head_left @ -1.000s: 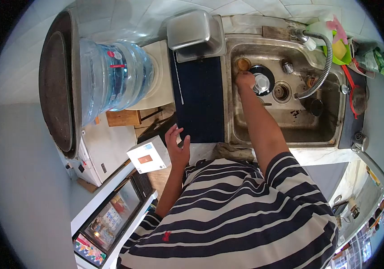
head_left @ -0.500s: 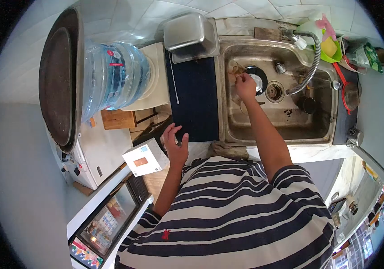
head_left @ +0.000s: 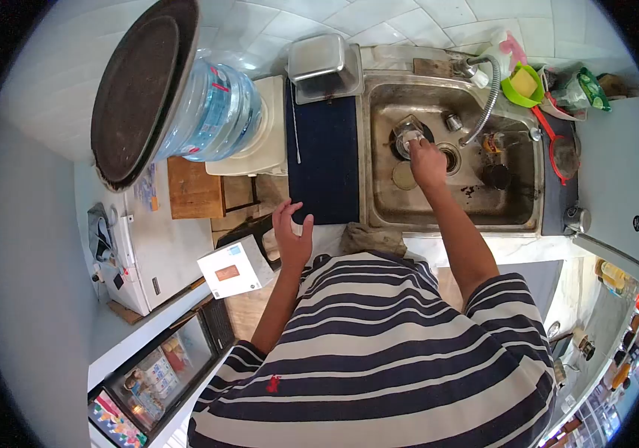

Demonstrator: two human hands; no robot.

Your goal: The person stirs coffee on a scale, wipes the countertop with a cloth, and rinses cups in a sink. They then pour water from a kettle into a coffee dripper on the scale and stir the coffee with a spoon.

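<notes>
In the sink (head_left: 370, 187), my right hand (head_left: 427, 163) is closed on what looks like a clear glass cup (head_left: 409, 123). A small pale patch shows at its fingertips; I cannot make out what it is. Under the cup lies a round black dish (head_left: 396, 148), partly hidden. Close by are a pale round disc (head_left: 404, 176), the drain (head_left: 450, 158) and a small metal cup (head_left: 454, 122). My left hand (head_left: 292, 235) hovers near the counter's front edge, fingers apart and holding nothing. Below it is a white box (head_left: 233, 269).
A hose faucet (head_left: 492, 97) arches over the sink. Right of it stand a green bowl with a yellow sponge (head_left: 523, 82) and a red-rimmed strainer (head_left: 563, 158). On the left are a dark mat (head_left: 323, 164), a metal container (head_left: 321, 60) and a large water bottle (head_left: 218, 108).
My right hand has moved right within the sink, and the glass has shifted with it over the black dish. The view has shifted slightly. My left hand stays open.
</notes>
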